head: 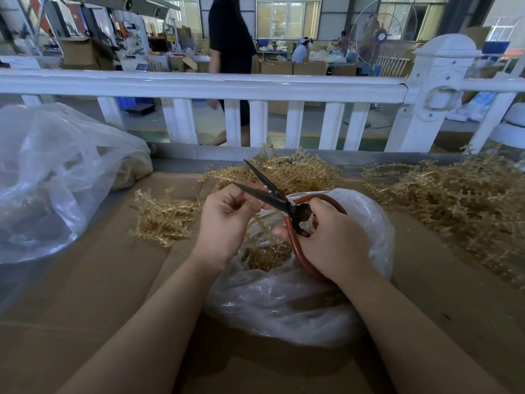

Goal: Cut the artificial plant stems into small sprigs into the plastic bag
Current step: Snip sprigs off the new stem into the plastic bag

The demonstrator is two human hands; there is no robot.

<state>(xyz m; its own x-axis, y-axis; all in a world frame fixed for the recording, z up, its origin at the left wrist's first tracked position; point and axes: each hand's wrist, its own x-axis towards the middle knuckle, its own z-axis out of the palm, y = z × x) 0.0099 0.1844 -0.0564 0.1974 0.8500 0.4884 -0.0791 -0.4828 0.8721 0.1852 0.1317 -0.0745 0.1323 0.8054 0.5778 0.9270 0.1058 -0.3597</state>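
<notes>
My right hand (332, 240) grips black scissors (267, 191) by their red-brown loop handles, with the blades spread apart and pointing up and left. My left hand (227, 220) pinches a thin tan plastic stem (262, 220) just below the blades, over the mouth of a clear plastic bag (284, 302). Cut tan sprigs (267, 257) lie inside that bag. Loose tan artificial plant stems lie in a pile to the left (163, 220), behind the hands (287, 172) and at the right (454, 206).
A big crumpled clear bag (54, 177) sits at the left on the brown cardboard tabletop (85, 308). A white railing (255, 86) runs along the table's far edge. Beyond it a person in black (231, 52) walks past; a fan and boxes stand further back.
</notes>
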